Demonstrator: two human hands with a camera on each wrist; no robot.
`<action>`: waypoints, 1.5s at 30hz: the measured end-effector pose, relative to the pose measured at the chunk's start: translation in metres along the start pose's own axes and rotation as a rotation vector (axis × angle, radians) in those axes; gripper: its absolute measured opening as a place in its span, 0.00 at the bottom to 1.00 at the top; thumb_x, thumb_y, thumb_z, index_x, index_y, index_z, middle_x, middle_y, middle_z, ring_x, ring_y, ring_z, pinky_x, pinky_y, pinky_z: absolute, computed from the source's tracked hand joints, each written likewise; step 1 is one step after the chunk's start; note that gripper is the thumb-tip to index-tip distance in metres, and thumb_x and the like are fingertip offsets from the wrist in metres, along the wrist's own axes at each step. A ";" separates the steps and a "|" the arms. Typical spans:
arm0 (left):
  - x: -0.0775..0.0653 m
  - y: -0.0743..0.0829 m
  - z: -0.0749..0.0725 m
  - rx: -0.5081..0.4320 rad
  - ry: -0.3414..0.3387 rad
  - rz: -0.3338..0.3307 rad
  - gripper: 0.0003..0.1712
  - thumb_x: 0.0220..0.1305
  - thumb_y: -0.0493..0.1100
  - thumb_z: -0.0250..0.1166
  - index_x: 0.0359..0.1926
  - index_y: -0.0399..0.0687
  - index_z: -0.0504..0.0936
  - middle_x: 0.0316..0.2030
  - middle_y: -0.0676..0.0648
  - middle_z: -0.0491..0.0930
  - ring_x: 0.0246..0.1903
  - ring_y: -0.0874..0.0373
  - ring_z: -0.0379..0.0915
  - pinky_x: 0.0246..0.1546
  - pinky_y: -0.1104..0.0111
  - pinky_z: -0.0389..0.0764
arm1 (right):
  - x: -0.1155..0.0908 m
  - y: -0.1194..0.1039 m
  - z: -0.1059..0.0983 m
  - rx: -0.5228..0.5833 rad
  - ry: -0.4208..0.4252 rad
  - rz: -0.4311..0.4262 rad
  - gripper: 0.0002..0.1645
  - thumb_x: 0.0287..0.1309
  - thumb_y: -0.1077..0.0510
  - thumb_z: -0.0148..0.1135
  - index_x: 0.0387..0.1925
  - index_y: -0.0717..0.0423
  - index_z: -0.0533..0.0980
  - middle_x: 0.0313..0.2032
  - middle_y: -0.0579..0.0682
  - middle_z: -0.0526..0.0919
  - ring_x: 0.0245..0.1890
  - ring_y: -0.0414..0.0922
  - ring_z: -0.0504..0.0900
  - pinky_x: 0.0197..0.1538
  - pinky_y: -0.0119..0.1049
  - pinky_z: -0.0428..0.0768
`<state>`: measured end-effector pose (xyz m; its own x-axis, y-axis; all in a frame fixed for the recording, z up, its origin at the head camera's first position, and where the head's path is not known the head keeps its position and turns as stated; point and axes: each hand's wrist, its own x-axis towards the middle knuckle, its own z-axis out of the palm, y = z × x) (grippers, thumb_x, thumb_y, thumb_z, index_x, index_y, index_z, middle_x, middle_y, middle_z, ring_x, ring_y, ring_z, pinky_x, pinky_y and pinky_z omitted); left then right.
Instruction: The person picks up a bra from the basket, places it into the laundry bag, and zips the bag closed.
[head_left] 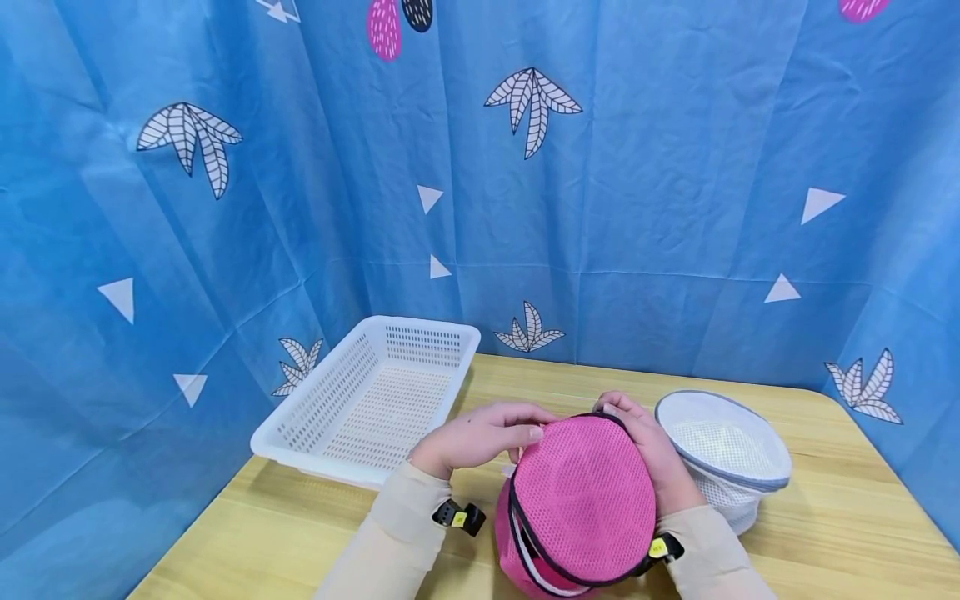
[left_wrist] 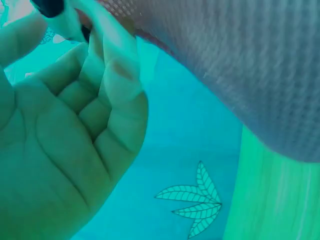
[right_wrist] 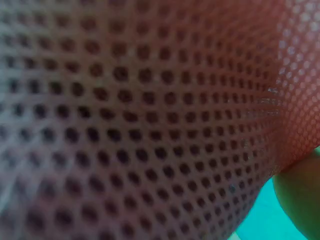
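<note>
A round pink mesh laundry bag (head_left: 588,492) with black edging stands at the table's front, its lid partly unzipped. White zipper tape shows along the gap at the front left. My left hand (head_left: 483,433) pinches the bag's edge at the upper left; in the left wrist view its curled fingers (left_wrist: 120,95) meet a dark-edged strip beside the mesh. Around the far right side, my right hand (head_left: 652,442) grips the bag near the rim. Mesh fills most of the right wrist view, with one fingertip (right_wrist: 302,192) pressing at its lower right edge.
A white mesh bag (head_left: 723,442) with a grey-blue rim stands just right of my right hand. To the left lies a white perforated plastic basket (head_left: 467,346). A blue patterned curtain (head_left: 660,208) hangs behind the wooden table (head_left: 840,500).
</note>
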<state>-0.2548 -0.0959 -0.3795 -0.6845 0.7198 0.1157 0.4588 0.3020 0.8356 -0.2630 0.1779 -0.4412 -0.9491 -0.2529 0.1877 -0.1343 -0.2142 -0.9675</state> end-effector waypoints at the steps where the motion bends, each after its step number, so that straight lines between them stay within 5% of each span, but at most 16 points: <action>1: 0.001 0.000 0.001 -0.005 0.017 -0.008 0.15 0.77 0.50 0.54 0.56 0.55 0.83 0.39 0.53 0.81 0.35 0.59 0.78 0.41 0.61 0.81 | 0.000 0.000 0.001 -0.009 -0.011 -0.003 0.10 0.77 0.54 0.50 0.41 0.47 0.78 0.41 0.44 0.78 0.45 0.41 0.75 0.49 0.34 0.72; 6: 0.008 -0.003 0.011 0.013 0.129 -0.060 0.14 0.77 0.54 0.55 0.38 0.54 0.82 0.29 0.53 0.78 0.30 0.60 0.74 0.36 0.63 0.78 | 0.000 0.003 0.006 -0.048 -0.029 0.005 0.08 0.76 0.55 0.53 0.41 0.48 0.79 0.41 0.44 0.80 0.45 0.41 0.76 0.50 0.34 0.73; 16: 0.015 -0.011 0.023 0.086 0.140 -0.076 0.17 0.76 0.57 0.55 0.53 0.62 0.85 0.45 0.62 0.83 0.46 0.66 0.77 0.51 0.65 0.76 | -0.001 0.005 0.017 -0.093 -0.005 0.060 0.12 0.73 0.54 0.57 0.45 0.59 0.77 0.42 0.48 0.80 0.45 0.44 0.77 0.49 0.36 0.74; 23: 0.015 -0.011 0.027 0.060 0.153 -0.093 0.10 0.74 0.53 0.59 0.42 0.61 0.87 0.36 0.59 0.83 0.37 0.63 0.77 0.42 0.65 0.76 | -0.001 0.007 0.020 -0.166 -0.074 0.030 0.13 0.73 0.55 0.57 0.45 0.63 0.77 0.44 0.55 0.81 0.43 0.45 0.79 0.46 0.37 0.77; 29: 0.015 -0.013 0.029 0.056 0.211 -0.118 0.09 0.73 0.49 0.61 0.37 0.60 0.86 0.32 0.58 0.81 0.33 0.62 0.74 0.39 0.66 0.74 | 0.000 0.009 0.019 -0.164 -0.137 0.001 0.14 0.75 0.56 0.54 0.47 0.66 0.76 0.43 0.50 0.81 0.43 0.45 0.79 0.45 0.37 0.78; 37: 0.016 -0.015 0.022 0.064 0.364 -0.144 0.11 0.73 0.48 0.59 0.33 0.57 0.85 0.32 0.56 0.80 0.35 0.61 0.73 0.39 0.63 0.74 | 0.000 0.008 0.022 -0.109 -0.019 0.021 0.15 0.75 0.54 0.55 0.46 0.65 0.75 0.42 0.50 0.79 0.43 0.45 0.78 0.45 0.37 0.77; 42: 0.015 -0.017 0.016 -0.114 0.546 -0.203 0.13 0.76 0.47 0.56 0.35 0.50 0.83 0.32 0.50 0.78 0.35 0.56 0.73 0.41 0.61 0.73 | 0.000 0.008 0.020 0.047 0.106 0.005 0.10 0.76 0.53 0.55 0.41 0.55 0.76 0.38 0.48 0.79 0.36 0.41 0.78 0.39 0.34 0.78; 45: 0.015 -0.017 0.015 -0.186 0.598 -0.207 0.14 0.77 0.47 0.54 0.37 0.47 0.81 0.33 0.48 0.77 0.34 0.54 0.72 0.40 0.60 0.73 | 0.001 0.007 0.019 0.100 0.125 -0.002 0.09 0.76 0.53 0.54 0.41 0.52 0.77 0.36 0.46 0.80 0.34 0.40 0.78 0.38 0.33 0.78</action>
<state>-0.2647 -0.0809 -0.3995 -0.9694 0.1708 0.1763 0.2152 0.2456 0.9452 -0.2598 0.1586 -0.4445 -0.9778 -0.1339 0.1614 -0.1136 -0.3089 -0.9443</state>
